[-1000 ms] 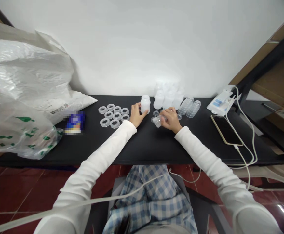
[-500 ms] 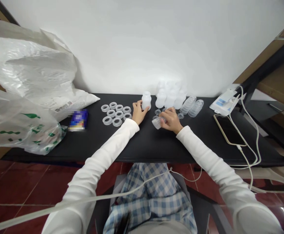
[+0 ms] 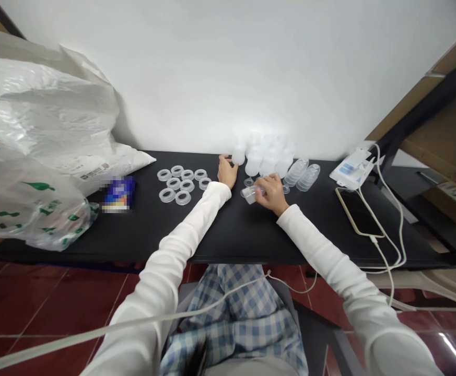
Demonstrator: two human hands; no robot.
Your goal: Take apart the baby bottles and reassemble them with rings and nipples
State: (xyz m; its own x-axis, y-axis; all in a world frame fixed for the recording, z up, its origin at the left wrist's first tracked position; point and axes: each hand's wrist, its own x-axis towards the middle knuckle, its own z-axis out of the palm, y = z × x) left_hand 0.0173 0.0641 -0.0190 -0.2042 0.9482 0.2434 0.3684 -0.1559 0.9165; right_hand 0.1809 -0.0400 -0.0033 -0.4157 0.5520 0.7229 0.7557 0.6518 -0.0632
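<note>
My left hand [image 3: 226,173] is at the back of the black table, its thumb and fingers closed at the lower left side of a white, waisted plastic bottle [image 3: 238,153]. That bottle is beside a cluster of similar white bottles [image 3: 269,154] against the wall. In my right hand [image 3: 270,194] is a clear plastic cup-shaped cap [image 3: 249,195], tilted with one end toward the left. Small clear discs [image 3: 248,182] lie on the table just behind this hand, partly hidden by it. Clear domed caps [image 3: 297,172] lie nested in two rows to the right.
Several translucent rings [image 3: 174,183] lie left of my hands. A blue packet [image 3: 120,193] and large plastic bags [image 3: 47,130] are farther left. At right are a phone [image 3: 359,211] with a white cable [image 3: 402,209] and a white-and-blue package [image 3: 351,168]. A wall [image 3: 212,78] rises behind the table.
My left hand has moved the white bottle back and to the right, up to the other bottles. My right hand keeps the clear cap almost in place. The view has shifted slightly.
</note>
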